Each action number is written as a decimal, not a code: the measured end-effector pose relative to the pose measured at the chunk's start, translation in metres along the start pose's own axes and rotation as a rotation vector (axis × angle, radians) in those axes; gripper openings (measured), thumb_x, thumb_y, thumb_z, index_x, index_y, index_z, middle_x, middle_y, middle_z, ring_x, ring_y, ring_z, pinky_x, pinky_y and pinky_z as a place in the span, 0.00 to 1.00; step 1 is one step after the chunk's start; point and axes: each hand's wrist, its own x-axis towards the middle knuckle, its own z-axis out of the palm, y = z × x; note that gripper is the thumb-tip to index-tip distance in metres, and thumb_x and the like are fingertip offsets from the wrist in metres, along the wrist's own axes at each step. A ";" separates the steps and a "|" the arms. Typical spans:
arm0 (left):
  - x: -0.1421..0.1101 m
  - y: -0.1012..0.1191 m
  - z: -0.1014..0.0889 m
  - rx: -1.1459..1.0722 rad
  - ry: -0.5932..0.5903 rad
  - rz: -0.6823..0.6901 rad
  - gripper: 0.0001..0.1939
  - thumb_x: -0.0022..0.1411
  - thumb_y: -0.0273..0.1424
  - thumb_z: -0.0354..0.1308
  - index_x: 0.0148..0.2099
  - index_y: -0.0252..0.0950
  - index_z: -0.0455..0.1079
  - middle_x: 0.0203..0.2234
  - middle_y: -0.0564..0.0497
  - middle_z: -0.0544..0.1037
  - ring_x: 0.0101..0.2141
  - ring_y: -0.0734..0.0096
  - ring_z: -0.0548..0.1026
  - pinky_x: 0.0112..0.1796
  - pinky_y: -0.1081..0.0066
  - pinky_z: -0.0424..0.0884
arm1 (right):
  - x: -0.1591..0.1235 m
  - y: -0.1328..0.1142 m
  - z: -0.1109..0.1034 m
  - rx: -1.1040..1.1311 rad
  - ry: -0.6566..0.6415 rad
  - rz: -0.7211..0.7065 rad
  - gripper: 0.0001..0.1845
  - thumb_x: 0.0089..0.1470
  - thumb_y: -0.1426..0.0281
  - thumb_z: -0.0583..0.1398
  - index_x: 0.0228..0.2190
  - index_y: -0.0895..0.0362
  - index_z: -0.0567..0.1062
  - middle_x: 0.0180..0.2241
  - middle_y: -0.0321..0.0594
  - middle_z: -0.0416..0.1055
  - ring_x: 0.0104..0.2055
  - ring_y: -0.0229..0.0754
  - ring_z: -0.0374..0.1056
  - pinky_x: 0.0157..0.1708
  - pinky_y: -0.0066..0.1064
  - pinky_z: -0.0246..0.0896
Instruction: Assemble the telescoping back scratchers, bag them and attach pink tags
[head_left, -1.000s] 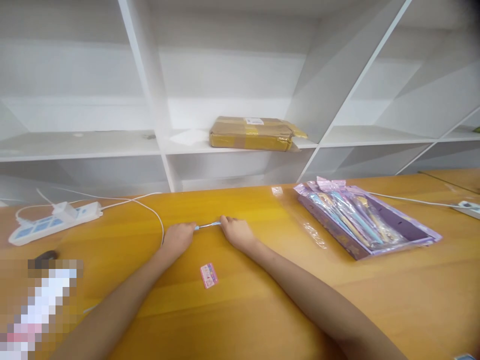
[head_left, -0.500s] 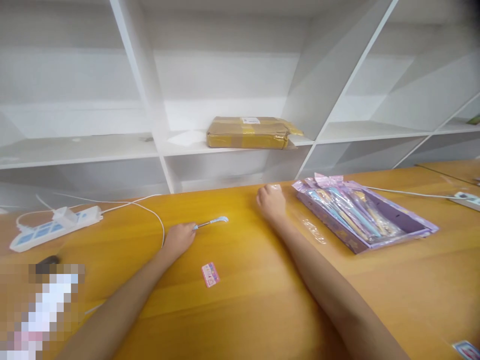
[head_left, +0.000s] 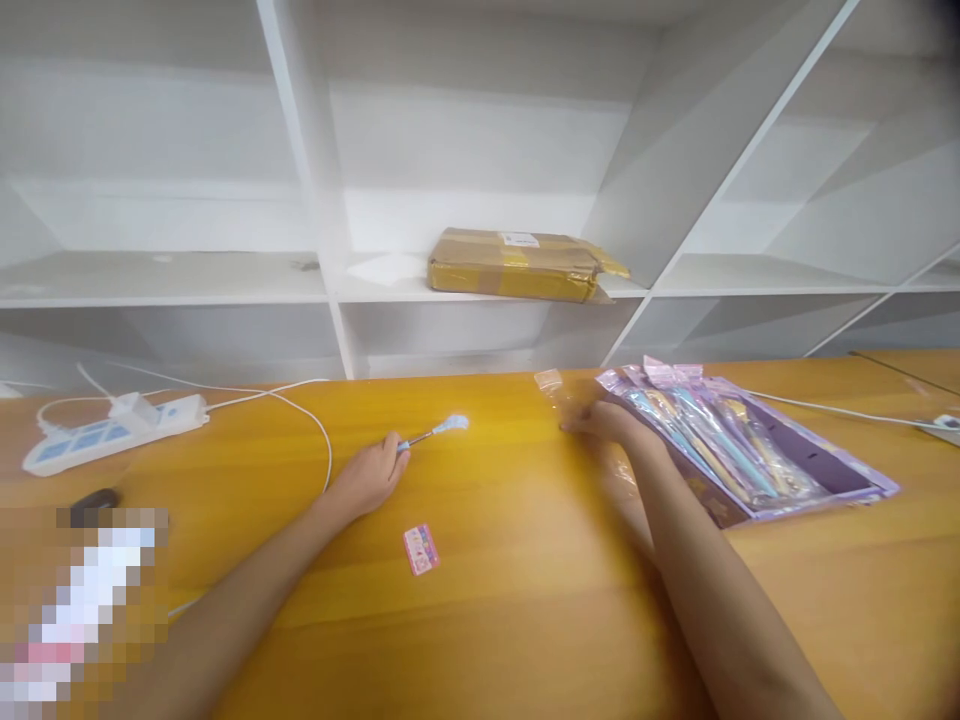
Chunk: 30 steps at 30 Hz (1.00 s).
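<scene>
My left hand [head_left: 373, 473] is closed round the handle of a slim light-blue stick [head_left: 424, 436]. It has a thin metal shaft and a pale-blue curved head, rather like a small back scratcher, pointing up and to the right. My right hand [head_left: 609, 422], partly blurred, is down at a clear plastic bag [head_left: 550, 381] on the table, its fingers pinched on the bag's middle. The bag's top end shows left of the fingers. Just right of this hand stands a purple tray box [head_left: 844, 462] with several wrapped sticks [head_left: 712, 440] in it. A small pink card [head_left: 421, 549] lies between my forearms.
A white power strip [head_left: 112, 433] with cables sits at the left, a dark object [head_left: 95, 503] near it. A taped cardboard box [head_left: 517, 265] rests on the white shelf [head_left: 390, 292] behind the table [head_left: 480, 620]. Another white cable [head_left: 832, 408] runs behind the tray box.
My right hand has let go of the stick's head and moved right to the plastic bag. My left hand still holds the stick, now tilted a little more upward.
</scene>
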 end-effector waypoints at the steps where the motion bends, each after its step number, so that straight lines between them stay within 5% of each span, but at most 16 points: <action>1: -0.001 -0.001 0.001 -0.076 0.014 0.011 0.15 0.76 0.43 0.45 0.52 0.40 0.64 0.36 0.46 0.77 0.34 0.58 0.76 0.38 0.64 0.66 | 0.000 -0.006 0.002 0.057 -0.032 -0.007 0.22 0.67 0.52 0.65 0.37 0.60 0.79 0.35 0.41 0.77 0.34 0.40 0.73 0.39 0.35 0.72; 5: 0.002 -0.005 0.014 -0.435 0.085 0.032 0.16 0.77 0.44 0.44 0.60 0.44 0.58 0.42 0.49 0.72 0.32 0.68 0.70 0.36 0.69 0.67 | -0.006 -0.042 -0.003 0.371 -0.114 -0.126 0.30 0.55 0.43 0.68 0.23 0.57 0.74 0.24 0.41 0.73 0.29 0.43 0.68 0.33 0.34 0.64; 11: 0.002 0.007 0.033 -0.754 -0.048 0.030 0.23 0.74 0.54 0.47 0.53 0.41 0.69 0.31 0.56 0.62 0.21 0.78 0.52 0.23 0.75 0.54 | -0.042 -0.129 -0.003 0.897 0.030 -0.283 0.34 0.66 0.37 0.48 0.33 0.53 0.72 0.25 0.35 0.67 0.25 0.39 0.60 0.25 0.30 0.56; 14: -0.002 0.014 0.031 -0.836 -0.137 0.054 0.29 0.71 0.58 0.51 0.54 0.39 0.74 0.33 0.55 0.63 0.22 0.79 0.54 0.23 0.76 0.55 | -0.072 -0.181 0.021 1.084 0.111 -0.320 0.29 0.67 0.40 0.51 0.37 0.52 0.72 0.29 0.35 0.69 0.29 0.40 0.63 0.29 0.30 0.61; 18: -0.003 0.019 0.024 -0.808 -0.267 0.220 0.31 0.69 0.59 0.55 0.46 0.36 0.81 0.40 0.46 0.73 0.32 0.71 0.69 0.31 0.73 0.67 | -0.116 -0.227 0.057 1.184 0.127 -0.405 0.25 0.67 0.44 0.56 0.35 0.53 0.74 0.32 0.38 0.73 0.34 0.43 0.67 0.37 0.33 0.65; 22: -0.007 0.026 0.023 -0.721 -0.347 0.313 0.19 0.61 0.48 0.69 0.44 0.37 0.83 0.47 0.42 0.79 0.46 0.58 0.77 0.46 0.65 0.75 | -0.140 -0.235 0.074 1.177 0.153 -0.567 0.17 0.70 0.53 0.58 0.38 0.51 0.77 0.35 0.40 0.75 0.36 0.45 0.70 0.40 0.37 0.66; 25: -0.009 0.030 0.024 -0.655 -0.376 0.328 0.12 0.63 0.41 0.69 0.42 0.39 0.85 0.52 0.42 0.78 0.47 0.59 0.79 0.48 0.65 0.75 | -0.144 -0.229 0.076 1.163 0.198 -0.618 0.16 0.71 0.54 0.56 0.39 0.50 0.77 0.36 0.41 0.74 0.37 0.47 0.70 0.41 0.39 0.66; 30: -0.004 0.022 0.027 -0.617 -0.249 0.260 0.13 0.64 0.43 0.69 0.36 0.38 0.85 0.40 0.46 0.80 0.42 0.61 0.78 0.48 0.65 0.73 | -0.141 -0.220 0.079 1.368 0.183 -0.523 0.27 0.72 0.44 0.49 0.36 0.50 0.73 0.27 0.37 0.66 0.27 0.43 0.61 0.32 0.38 0.61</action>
